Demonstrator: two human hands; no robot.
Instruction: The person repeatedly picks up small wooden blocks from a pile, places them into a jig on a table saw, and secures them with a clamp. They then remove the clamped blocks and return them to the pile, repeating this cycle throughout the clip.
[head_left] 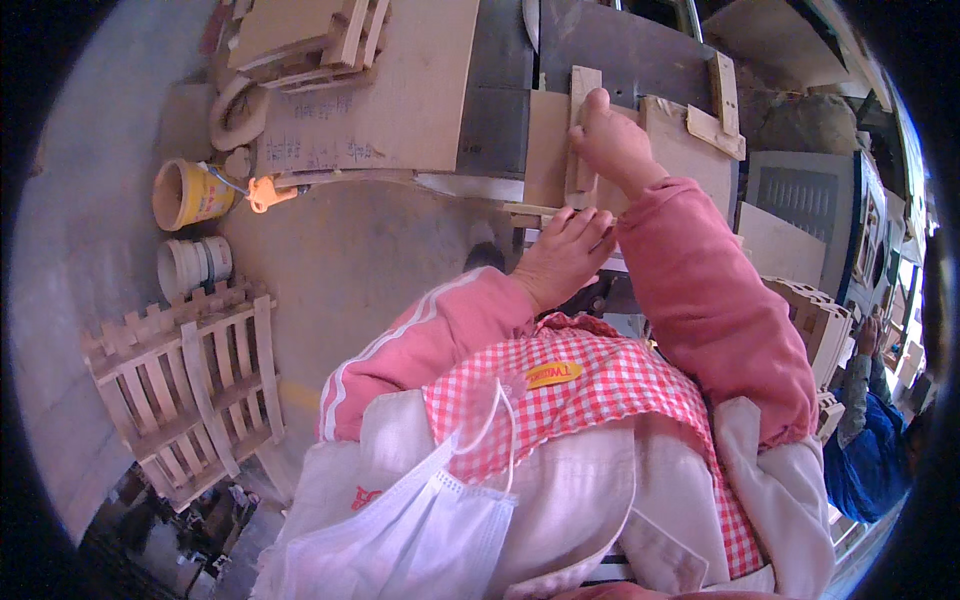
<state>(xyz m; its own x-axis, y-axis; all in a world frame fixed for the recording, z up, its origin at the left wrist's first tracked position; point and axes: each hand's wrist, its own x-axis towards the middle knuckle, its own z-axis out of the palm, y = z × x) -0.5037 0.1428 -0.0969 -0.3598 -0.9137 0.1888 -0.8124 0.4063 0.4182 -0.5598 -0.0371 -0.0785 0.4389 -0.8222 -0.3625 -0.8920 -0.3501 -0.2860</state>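
Observation:
My right hand (612,142) is closed on a narrow wooden strip (584,95) that lies lengthwise on a flat brown board (546,150), its thumb pointing away from me. Just nearer to me, my left hand (565,258) rests with its fingers stretched forward at the near edge of that board, touching or close to a thin strip of wood. Nothing shows in its grasp. To the right of my right hand are another light board (690,140) and some short wooden blocks (716,128) on the dark machine table (625,45).
On the left, a large board (370,125) carries stacked wooden pieces (300,45). Below it hangs an orange tool (268,193) near a yellow bucket (185,195) and a white bucket (195,265). A wooden pallet (190,395) stands lower left. Another person in blue (868,460) is at far right.

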